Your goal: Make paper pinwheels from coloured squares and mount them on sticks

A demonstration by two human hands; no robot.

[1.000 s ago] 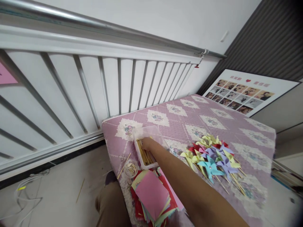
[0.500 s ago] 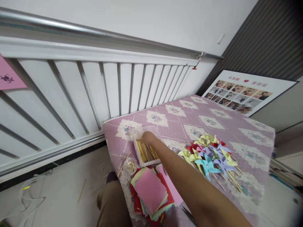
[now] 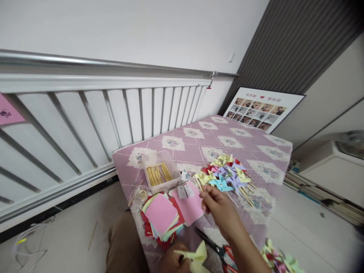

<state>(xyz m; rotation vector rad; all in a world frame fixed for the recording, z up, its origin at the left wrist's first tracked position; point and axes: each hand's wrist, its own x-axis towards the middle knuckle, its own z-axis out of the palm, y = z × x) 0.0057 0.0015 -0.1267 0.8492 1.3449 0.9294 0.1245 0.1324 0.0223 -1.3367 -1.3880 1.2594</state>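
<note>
My left hand (image 3: pixel 173 261), low at the bottom edge, is closed on a pale yellow paper pinwheel (image 3: pixel 197 259). The lower part of that hand is cut off by the frame. My right hand (image 3: pixel 214 199) pinches a thin wooden stick (image 3: pixel 199 184) above the table, its tip pointing up and away. Beyond it to the left stands a clear plastic box (image 3: pixel 174 178) of golden-brown sticks (image 3: pixel 159 174). Square coloured papers (image 3: pixel 161 214), pink on top, are stacked between the box and my left hand. Scissors (image 3: pixel 212 242) with red handles lie below my right forearm.
Finished paper pinwheels (image 3: pixel 222 182) on sticks lie heaped right of my right hand. More pinwheels (image 3: pixel 280 258) show at the lower right. A small clear cup (image 3: pixel 141 195) of short pieces stands beside the box. A white radiator (image 3: pixel 127 113) runs along the table's (image 3: pixel 196 142) far side.
My right hand has come out of the stick box and moved right and nearer, holding a stick. My left hand with the yellow pinwheel has come into view, as have the scissors' handles.
</note>
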